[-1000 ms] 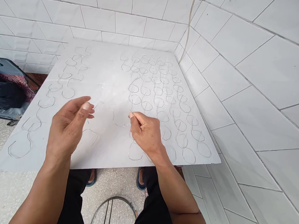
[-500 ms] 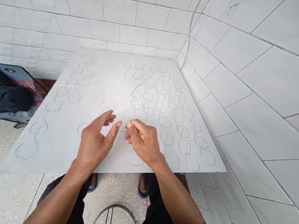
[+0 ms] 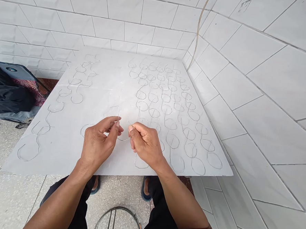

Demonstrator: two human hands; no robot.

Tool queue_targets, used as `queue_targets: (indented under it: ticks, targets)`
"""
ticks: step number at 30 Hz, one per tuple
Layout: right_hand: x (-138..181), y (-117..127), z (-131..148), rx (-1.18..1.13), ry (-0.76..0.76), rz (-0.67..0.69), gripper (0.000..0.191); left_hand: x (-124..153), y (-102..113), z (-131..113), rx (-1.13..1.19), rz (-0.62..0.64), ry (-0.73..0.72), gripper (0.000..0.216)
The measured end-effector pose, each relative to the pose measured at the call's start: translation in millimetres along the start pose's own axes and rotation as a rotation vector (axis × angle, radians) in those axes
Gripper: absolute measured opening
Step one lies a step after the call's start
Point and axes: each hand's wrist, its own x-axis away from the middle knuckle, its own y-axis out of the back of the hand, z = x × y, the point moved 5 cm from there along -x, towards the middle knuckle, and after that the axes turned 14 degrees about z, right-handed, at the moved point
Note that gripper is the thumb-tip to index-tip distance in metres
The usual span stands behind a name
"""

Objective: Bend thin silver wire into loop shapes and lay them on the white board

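Note:
A thin bent wire [image 3: 123,139] curves between my two hands above the white board. My left hand [image 3: 101,137] pinches it between thumb and index finger, and a bent end sticks up past the fingertips. My right hand [image 3: 146,141] grips the wire's other side between thumb and curled fingers. Rows of looped wire pieces [image 3: 172,141] lie on the board to the right of my hands. More curved wire pieces [image 3: 28,160] are spread along its left side. Part of one loop is hidden behind my left hand.
The white board [image 3: 113,81] reaches back to tiled walls behind and at the right. A thin hose [image 3: 198,31] hangs in the corner. Dark cloth and a chair-like frame [image 3: 17,82] stand at left. A round metal frame [image 3: 118,209] is on the floor between my feet.
My left thumb and index finger have come together on the wire; they were apart before. The right hand keeps its grip in nearly the same place. The view has shifted slightly.

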Motion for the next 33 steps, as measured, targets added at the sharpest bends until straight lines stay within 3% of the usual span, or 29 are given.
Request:
queue_targets:
  ticks: [25,29,33]
  targets:
    - [-3,4,-8,-0.059,-0.049,0.099,0.04,-7,-7,13,0.217,0.153,0.036,0.022]
    - [-3,21,-10,-0.203,-0.037,0.116,0.039,-7,-3,14,0.238,0.222,0.001,0.021]
    - [-6,33,-13,-0.536,-0.018,0.204,0.039,-6,-4,14,0.342,0.381,-0.028,0.021]
